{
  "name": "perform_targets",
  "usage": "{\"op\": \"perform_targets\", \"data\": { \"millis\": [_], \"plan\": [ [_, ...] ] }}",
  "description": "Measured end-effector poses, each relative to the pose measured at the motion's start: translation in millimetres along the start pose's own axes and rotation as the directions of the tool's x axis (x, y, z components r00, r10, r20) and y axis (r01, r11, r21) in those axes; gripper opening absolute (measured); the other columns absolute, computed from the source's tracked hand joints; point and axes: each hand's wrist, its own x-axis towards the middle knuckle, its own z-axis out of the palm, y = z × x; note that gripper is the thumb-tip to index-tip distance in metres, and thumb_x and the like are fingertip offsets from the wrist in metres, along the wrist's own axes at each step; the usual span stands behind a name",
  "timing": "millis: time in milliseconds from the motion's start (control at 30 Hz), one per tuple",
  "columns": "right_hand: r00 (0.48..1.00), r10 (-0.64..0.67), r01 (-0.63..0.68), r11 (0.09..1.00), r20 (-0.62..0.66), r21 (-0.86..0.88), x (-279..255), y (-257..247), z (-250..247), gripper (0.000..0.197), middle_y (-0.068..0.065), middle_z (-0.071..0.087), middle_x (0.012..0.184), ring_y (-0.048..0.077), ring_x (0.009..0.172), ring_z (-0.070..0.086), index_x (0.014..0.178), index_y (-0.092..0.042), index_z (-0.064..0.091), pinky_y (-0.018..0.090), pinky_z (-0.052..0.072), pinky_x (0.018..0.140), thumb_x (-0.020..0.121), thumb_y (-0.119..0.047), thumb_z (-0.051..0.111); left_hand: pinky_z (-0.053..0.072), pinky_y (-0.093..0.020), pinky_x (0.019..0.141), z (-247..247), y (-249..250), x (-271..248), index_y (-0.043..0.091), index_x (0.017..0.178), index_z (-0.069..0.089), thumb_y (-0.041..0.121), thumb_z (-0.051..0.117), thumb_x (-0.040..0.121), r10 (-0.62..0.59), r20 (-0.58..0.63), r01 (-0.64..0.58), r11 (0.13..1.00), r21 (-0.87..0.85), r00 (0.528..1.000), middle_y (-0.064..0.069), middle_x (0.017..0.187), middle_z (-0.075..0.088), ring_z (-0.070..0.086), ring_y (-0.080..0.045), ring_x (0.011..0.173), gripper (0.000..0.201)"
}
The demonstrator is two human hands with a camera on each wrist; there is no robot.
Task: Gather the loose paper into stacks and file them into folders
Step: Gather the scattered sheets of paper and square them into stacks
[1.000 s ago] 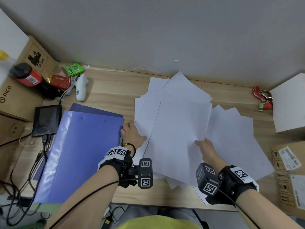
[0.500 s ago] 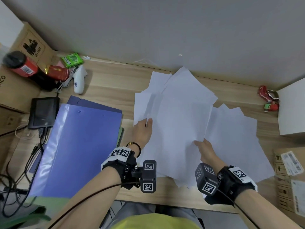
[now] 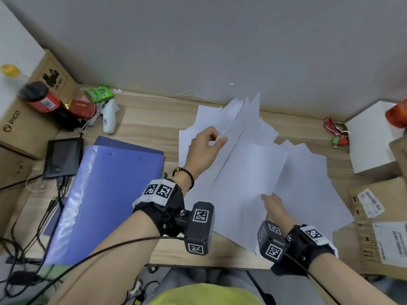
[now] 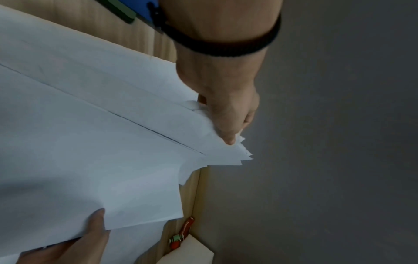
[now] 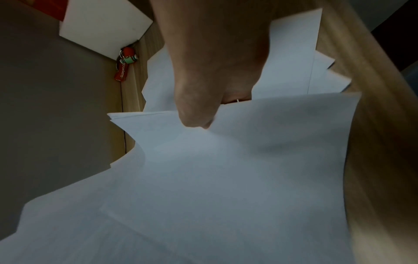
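Note:
Several loose white paper sheets (image 3: 248, 168) lie fanned over the middle of the wooden desk (image 3: 154, 119). My left hand (image 3: 204, 148) pinches the far left edge of a bunch of these sheets (image 4: 158, 114) and lifts it off the desk. My right hand (image 3: 272, 202) grips the near edge of the same bunch, thumb on top of the paper (image 5: 226, 160). More sheets (image 3: 308, 183) stay flat to the right. A blue folder (image 3: 105, 194) lies on the desk to the left of my left arm.
At the back left stand cardboard boxes (image 3: 24, 128), a red-labelled bottle (image 3: 41, 100), a green packet (image 3: 99, 93) and a white controller (image 3: 110, 117). A small black screen (image 3: 62, 157) with cables lies left of the folder. A red keychain (image 3: 335, 133) and boxes (image 3: 374, 139) sit right.
My left hand has gone from the folder's edge forward across the sheets to their far left side, taken hold there and raised the bunch. My right hand has kept its grip.

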Motion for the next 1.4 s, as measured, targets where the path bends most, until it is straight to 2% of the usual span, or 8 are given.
{"op": "perform_targets", "data": {
  "millis": [200, 433, 633, 900, 1000, 1100, 1300, 1400],
  "plan": [
    [0.998, -0.059, 0.058, 0.997, -0.006, -0.055, -41.5, 1.8, -5.6, 0.046, 0.022, 0.033, 0.151, 0.037, 0.139, 0.031, 0.145, 0.005, 0.027, 0.043, 0.023, 0.112, 0.102, -0.006, 0.036, 0.047, -0.023, 0.090, -17.0, 34.4, -11.9, 0.021, 0.095, 0.076, 0.036, 0.061, 0.091, 0.097, -0.043, -0.092, 0.989, 0.118, 0.994, 0.013, 0.106, 0.073, 0.062, -0.003, 0.106, 0.021],
    [0.997, -0.071, 0.070, 0.993, -0.012, -0.092, -52.2, 9.0, -4.3, 0.046, 0.022, 0.029, 0.152, 0.036, 0.141, 0.027, 0.144, 0.006, 0.028, 0.042, 0.022, 0.113, 0.102, -0.007, 0.036, 0.050, -0.030, 0.085, -31.9, 15.3, -26.4, 0.026, 0.109, 0.073, 0.040, 0.055, 0.095, 0.185, -0.246, -0.080, 0.920, 0.383, 0.952, 0.009, 0.130, 0.063, 0.060, -0.016, 0.116, 0.027],
    [0.998, -0.059, 0.058, 0.995, -0.004, -0.083, -58.9, 11.3, -1.5, 0.045, 0.020, 0.032, 0.151, 0.035, 0.140, 0.030, 0.145, 0.002, 0.028, 0.041, 0.025, 0.112, 0.102, -0.008, 0.035, 0.049, -0.035, 0.067, -40.0, 44.9, -29.2, 0.022, 0.092, 0.072, 0.038, 0.049, 0.096, 0.343, -0.233, -0.205, 0.860, 0.467, 0.910, 0.002, 0.081, 0.070, 0.064, -0.026, 0.082, 0.028],
    [0.997, -0.072, 0.071, 0.996, -0.006, -0.045, -55.8, 9.4, -0.2, 0.053, 0.020, 0.034, 0.150, 0.038, 0.134, 0.039, 0.149, 0.001, 0.020, 0.040, 0.037, 0.102, 0.101, -0.007, 0.041, 0.051, -0.034, 0.071, -70.8, 131.2, -25.6, 0.015, 0.092, 0.065, 0.036, 0.048, 0.096, 0.541, -0.422, -0.453, 0.840, 0.297, 0.727, 0.006, 0.079, 0.068, 0.066, -0.019, 0.081, 0.027],
    [0.996, -0.090, 0.092, 0.994, 0.024, -0.060, -52.2, 12.9, 1.5, 0.043, 0.027, 0.044, 0.141, 0.042, 0.127, 0.046, 0.140, 0.006, 0.035, 0.034, 0.039, 0.081, 0.099, -0.005, 0.041, 0.042, -0.027, 0.062, -94.6, 122.7, -11.5, 0.012, 0.090, 0.064, 0.026, 0.050, 0.095, 0.389, -0.631, -0.397, 0.908, 0.137, 0.671, 0.008, 0.067, 0.057, 0.054, -0.015, 0.066, 0.021],
    [0.995, -0.099, 0.099, 0.995, 0.035, 0.003, -50.8, 14.7, 1.5, 0.041, 0.028, 0.046, 0.138, 0.043, 0.126, 0.047, 0.139, 0.007, 0.036, 0.032, 0.037, 0.077, 0.100, -0.003, 0.040, 0.040, -0.021, 0.065, -108.0, 74.7, 0.0, 0.005, 0.108, 0.061, 0.018, 0.049, 0.096, 0.111, -0.695, -0.178, 0.984, -0.024, 0.710, 0.001, 0.084, 0.056, 0.050, -0.015, 0.076, 0.021],
    [0.993, -0.103, 0.097, 0.991, 0.060, 0.095, -39.1, 8.6, 0.3, 0.040, 0.013, 0.047, 0.110, 0.025, 0.085, 0.052, 0.138, 0.002, 0.035, 0.028, 0.043, 0.056, 0.100, -0.009, 0.044, 0.058, -0.044, 0.078, -83.8, -63.0, -12.0, 0.010, 0.111, 0.059, 0.012, 0.059, 0.085, -0.356, -0.319, 0.302, 0.930, -0.208, 0.878, -0.012, 0.102, 0.066, 0.065, -0.029, 0.088, 0.026],
    [0.985, -0.137, 0.110, 0.966, 0.103, 0.233, -34.3, 8.1, -1.0, 0.024, 0.013, 0.059, 0.095, 0.029, 0.081, 0.057, 0.123, -0.002, 0.048, 0.033, 0.047, 0.068, 0.099, -0.004, 0.042, 0.059, -0.036, 0.059, -70.5, -98.9, -33.3, 0.021, 0.111, 0.053, 0.009, 0.060, 0.084, -0.445, -0.084, 0.441, 0.896, -0.059, 0.892, -0.009, 0.105, 0.060, 0.065, -0.025, 0.078, 0.030]
  ]
}}
